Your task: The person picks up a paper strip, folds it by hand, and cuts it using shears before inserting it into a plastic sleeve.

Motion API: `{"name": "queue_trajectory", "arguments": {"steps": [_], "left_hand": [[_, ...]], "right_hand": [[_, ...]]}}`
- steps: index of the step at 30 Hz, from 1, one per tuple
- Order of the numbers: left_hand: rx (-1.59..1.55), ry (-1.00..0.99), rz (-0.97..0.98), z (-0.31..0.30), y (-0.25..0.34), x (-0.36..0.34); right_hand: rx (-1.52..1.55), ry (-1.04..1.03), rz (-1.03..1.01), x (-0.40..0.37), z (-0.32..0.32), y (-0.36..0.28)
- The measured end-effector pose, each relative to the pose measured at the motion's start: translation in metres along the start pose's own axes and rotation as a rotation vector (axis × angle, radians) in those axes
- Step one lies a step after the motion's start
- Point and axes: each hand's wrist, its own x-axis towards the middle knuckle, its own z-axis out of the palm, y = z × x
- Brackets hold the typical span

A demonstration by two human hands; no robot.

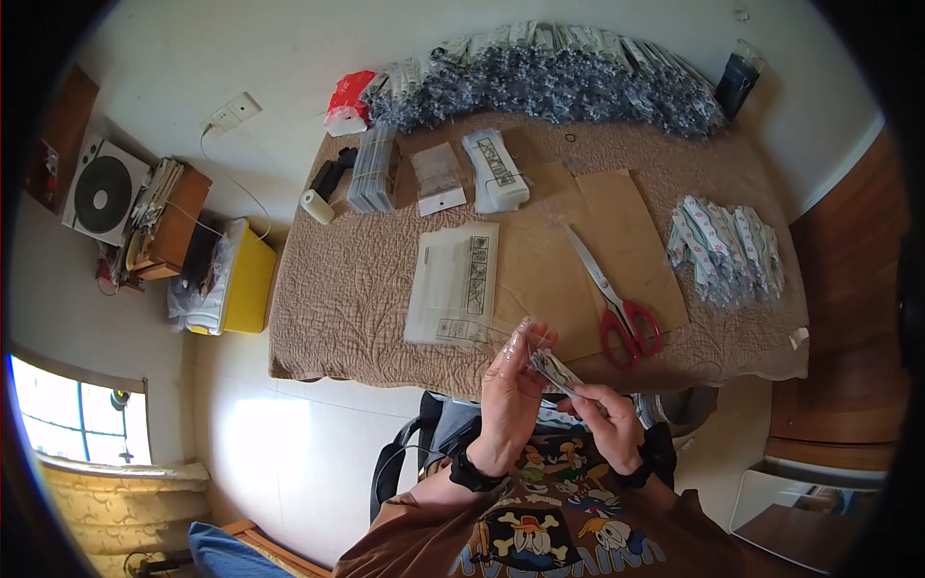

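Close in front of my chest, my right hand (609, 424) pinches the lower end of a narrow packet (553, 368) with shiny clear plastic on it. My left hand (513, 393) is closed around the packet's upper end; clear plastic glints at its fingertips. What lies inside the packet is too small to make out. Just beyond, on the table, are red-handled scissors (621, 313), blades half apart, lying on a flat brown cardboard sheet (549, 260). Left of them is a stack of printed clear plastic bags (448, 284).
A long row of similar packets (549, 82) lines the table's back edge. More patterned packets (725, 250) lie at the right. Farther back are banded plastic sleeves (373, 171), a small clear bag (438, 178), another bag stack (496, 171) and a white roll (316, 206).
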Motion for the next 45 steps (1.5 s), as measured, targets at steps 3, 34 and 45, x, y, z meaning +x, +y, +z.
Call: {"name": "queue_trajectory", "arguments": {"steps": [3,34,45], "left_hand": [[0.059,-0.105,-0.083,-0.002,-0.003,0.000],[0.161,-0.170,-0.136,0.003,0.002,-0.013],[0.329,-0.195,-0.257,-0.006,0.007,-0.009]], "right_hand": [[0.126,-0.015,0.079,0.003,-0.005,-0.002],[0.350,0.184,0.137,0.000,-0.015,-0.001],[-0.387,0.118,-0.422,0.010,-0.012,-0.006]]}}
